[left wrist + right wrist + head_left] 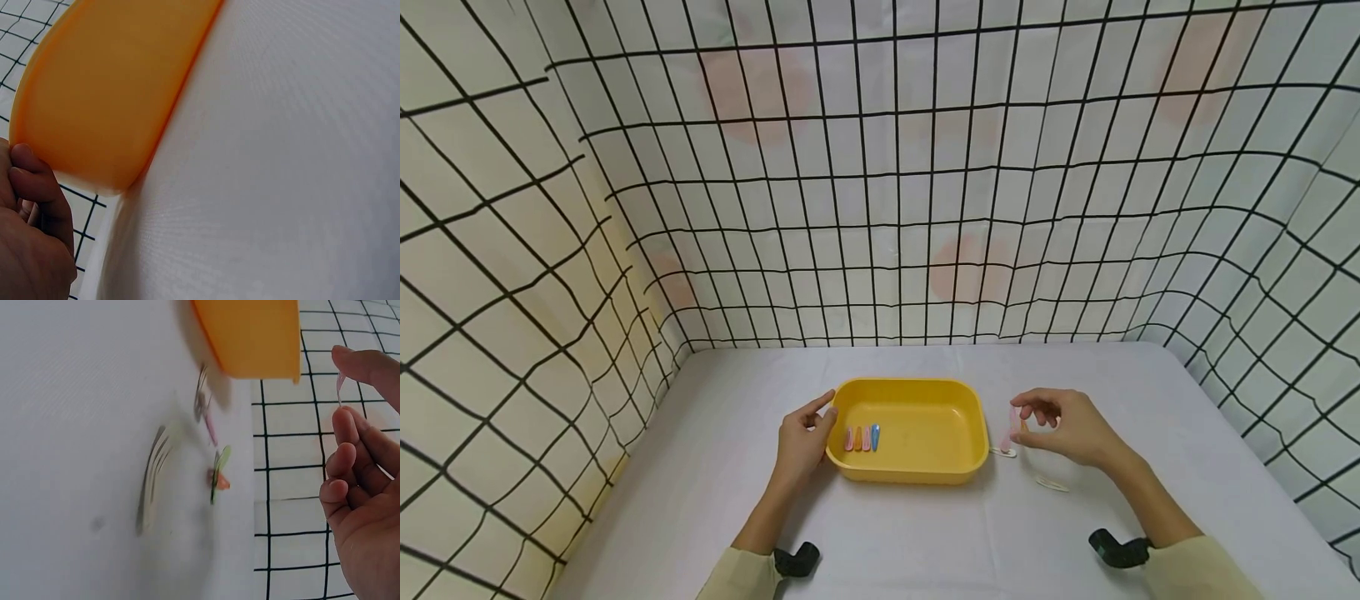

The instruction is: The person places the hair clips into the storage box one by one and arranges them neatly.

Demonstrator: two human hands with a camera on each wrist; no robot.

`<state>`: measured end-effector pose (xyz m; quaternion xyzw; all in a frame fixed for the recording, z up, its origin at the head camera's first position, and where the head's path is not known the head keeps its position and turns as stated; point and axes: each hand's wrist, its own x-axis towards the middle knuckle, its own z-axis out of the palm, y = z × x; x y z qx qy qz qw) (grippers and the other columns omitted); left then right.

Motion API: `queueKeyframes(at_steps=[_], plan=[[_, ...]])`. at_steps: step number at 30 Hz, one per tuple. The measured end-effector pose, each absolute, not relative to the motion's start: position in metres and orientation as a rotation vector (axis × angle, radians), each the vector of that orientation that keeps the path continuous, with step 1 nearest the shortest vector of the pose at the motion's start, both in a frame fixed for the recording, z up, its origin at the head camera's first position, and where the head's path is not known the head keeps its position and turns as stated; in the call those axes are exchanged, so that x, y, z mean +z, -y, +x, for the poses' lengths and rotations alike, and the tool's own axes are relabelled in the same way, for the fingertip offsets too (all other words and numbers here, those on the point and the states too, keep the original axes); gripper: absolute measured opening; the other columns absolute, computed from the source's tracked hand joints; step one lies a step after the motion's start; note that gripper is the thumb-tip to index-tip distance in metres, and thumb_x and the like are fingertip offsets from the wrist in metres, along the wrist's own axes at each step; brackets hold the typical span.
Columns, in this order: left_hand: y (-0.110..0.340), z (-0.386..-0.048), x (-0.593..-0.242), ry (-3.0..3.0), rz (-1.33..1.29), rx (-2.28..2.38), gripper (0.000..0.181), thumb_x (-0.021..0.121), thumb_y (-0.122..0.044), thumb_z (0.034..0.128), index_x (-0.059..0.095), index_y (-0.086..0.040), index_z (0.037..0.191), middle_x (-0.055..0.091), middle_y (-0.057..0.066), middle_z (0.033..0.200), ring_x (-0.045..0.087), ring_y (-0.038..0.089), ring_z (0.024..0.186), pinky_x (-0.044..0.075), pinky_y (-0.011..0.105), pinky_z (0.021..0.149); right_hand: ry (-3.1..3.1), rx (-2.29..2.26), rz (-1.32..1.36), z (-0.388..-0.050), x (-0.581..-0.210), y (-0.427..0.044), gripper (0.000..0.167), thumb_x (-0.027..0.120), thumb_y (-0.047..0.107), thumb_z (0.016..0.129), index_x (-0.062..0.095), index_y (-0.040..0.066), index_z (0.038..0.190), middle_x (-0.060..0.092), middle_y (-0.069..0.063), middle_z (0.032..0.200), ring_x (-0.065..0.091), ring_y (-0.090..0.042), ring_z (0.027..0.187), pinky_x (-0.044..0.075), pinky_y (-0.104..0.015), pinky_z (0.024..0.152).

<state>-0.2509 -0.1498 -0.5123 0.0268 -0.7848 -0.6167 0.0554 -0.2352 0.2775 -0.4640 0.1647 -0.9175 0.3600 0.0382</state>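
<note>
A yellow tray [910, 477] stands on the white tabletop, with several small hair clips [858, 438] in pink, orange and blue lined up at its left inside. My left hand [802, 435] holds the tray's left rim; in the left wrist view its fingers [37, 181] touch the outer wall. Right of the tray, my right hand [1063, 423] pinches a pink hair clip [340, 387] between thumb and index finger, raised above the table. Beneath that hand lie a pale hair clip [153, 475], a green clip [222, 462] and an orange clip [222, 481].
Close to the tray's right side lie a white clip [1003, 452] and a pink clip [210, 428]. A black wire grid [895, 225] with white cloth behind it encloses the table [910, 542] at the back and both sides.
</note>
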Motion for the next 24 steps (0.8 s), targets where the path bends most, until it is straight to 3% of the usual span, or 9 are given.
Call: queueKeyframes(at_steps=[4,10,17,24], plan=[[0.149,-0.251,-0.511,2.376,0.094,-1.889,0.038,0.069,-0.027,0.0987,0.069,-0.023,0.137,0.053,0.005,0.069,0.041,0.013,0.037,0.040,0.021,0.037,2.804,1.117,0.536,-0.241,-0.457,-0.265,0.043,0.090,0.036,0.079,0.074,0.017,0.114,0.066,-0.002,0.092,0.053,-0.016,0.078,0.043,-0.022,0.063],[0.150,-0.250,-0.512,2.378,0.108,-1.892,0.037,0.069,-0.027,0.0985,0.069,-0.025,0.136,0.052,0.005,0.071,0.040,0.014,0.039,0.040,0.020,0.037,2.774,1.173,0.583,-0.247,-0.449,-0.241,0.042,0.091,0.031,0.077,0.075,0.015,0.113,0.066,-0.002,0.091,0.056,-0.028,0.079,0.044,-0.022,0.061],[0.150,-0.250,-0.511,2.385,0.123,-1.889,0.037,0.069,-0.028,0.0987,0.070,-0.026,0.136,0.052,0.005,0.073,0.041,0.014,0.040,0.040,0.020,0.038,2.769,1.234,0.624,-0.255,-0.446,-0.210,0.045,0.092,0.032,0.075,0.075,0.014,0.112,0.067,-0.003,0.090,0.055,-0.025,0.080,0.044,-0.022,0.064],[0.148,-0.251,-0.512,2.369,0.117,-1.899,0.037,0.069,-0.025,0.0987,0.069,-0.024,0.136,0.052,0.004,0.072,0.041,0.012,0.039,0.040,0.020,0.038,2.764,1.303,0.676,-0.262,-0.451,-0.184,0.047,0.092,0.033,0.075,0.075,0.010,0.112,0.069,-0.012,0.095,0.055,-0.025,0.081,0.044,-0.020,0.066]])
